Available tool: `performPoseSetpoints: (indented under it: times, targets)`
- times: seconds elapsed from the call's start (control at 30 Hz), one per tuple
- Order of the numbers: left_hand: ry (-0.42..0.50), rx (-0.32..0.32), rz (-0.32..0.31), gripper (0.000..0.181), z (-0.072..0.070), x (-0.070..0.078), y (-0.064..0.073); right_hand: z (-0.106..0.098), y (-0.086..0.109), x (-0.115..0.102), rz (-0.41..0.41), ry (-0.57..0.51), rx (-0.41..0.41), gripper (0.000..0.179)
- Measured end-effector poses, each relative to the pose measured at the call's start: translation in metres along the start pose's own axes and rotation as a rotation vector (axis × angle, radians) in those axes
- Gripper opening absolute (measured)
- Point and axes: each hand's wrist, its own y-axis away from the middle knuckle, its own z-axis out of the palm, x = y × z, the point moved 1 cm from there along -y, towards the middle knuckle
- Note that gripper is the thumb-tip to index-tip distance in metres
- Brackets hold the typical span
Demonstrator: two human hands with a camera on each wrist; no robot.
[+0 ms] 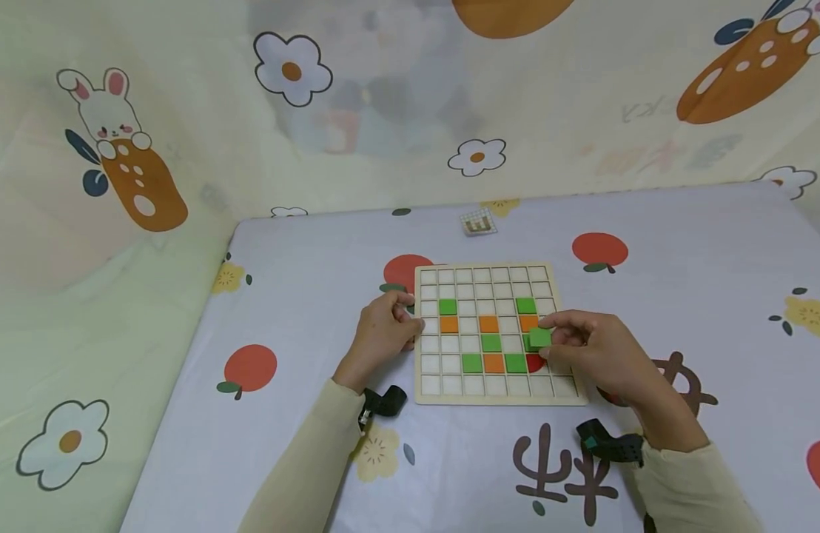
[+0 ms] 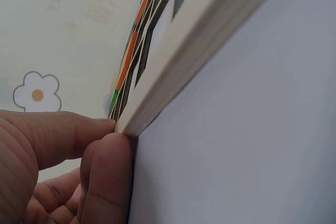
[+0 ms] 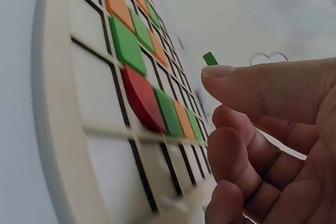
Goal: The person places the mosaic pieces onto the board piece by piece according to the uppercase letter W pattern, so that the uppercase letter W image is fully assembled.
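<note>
A square wooden grid board (image 1: 503,402) lies on the table with flat green, orange and red tiles set in some of its cells. My left hand (image 1: 383,331) grips the board's left edge, and in the left wrist view its fingertips meet at the wooden rim (image 2: 173,66). Between thumb and forefinger my right hand (image 1: 599,352) pinches a green square tile (image 1: 539,338), held above the board's right side. Below it another green tile shows partly, next to a red rounded tile (image 1: 534,363). The right wrist view shows only a corner of the pinched tile (image 3: 209,59).
A small clear packet (image 1: 478,222) with a grid pattern lies beyond the board. The table wears a pale cloth (image 1: 303,296) printed with fruit and flowers. A patterned curtain (image 1: 383,163) rises behind it.
</note>
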Motion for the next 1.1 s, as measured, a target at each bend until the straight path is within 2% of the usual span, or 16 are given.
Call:
performPoseSetpoints:
  times: [0.27,0.67,1.1]
  targets:
    - [-0.001,-0.005,-0.025,0.034,0.001,-0.001,0.002,0.028,-0.012,-0.017,0.002,-0.074,-0.041,0.037]
    - [-0.015,-0.008,-0.008,0.035,-0.002,0.0,0.0,0.065,-0.031,-0.047,-0.052,-0.019,-0.054,0.027]
    - [-0.025,-0.004,-0.008,0.035,-0.002,0.0,0.0,0.085,-0.04,-0.062,-0.051,0.059,-0.079,0.023]
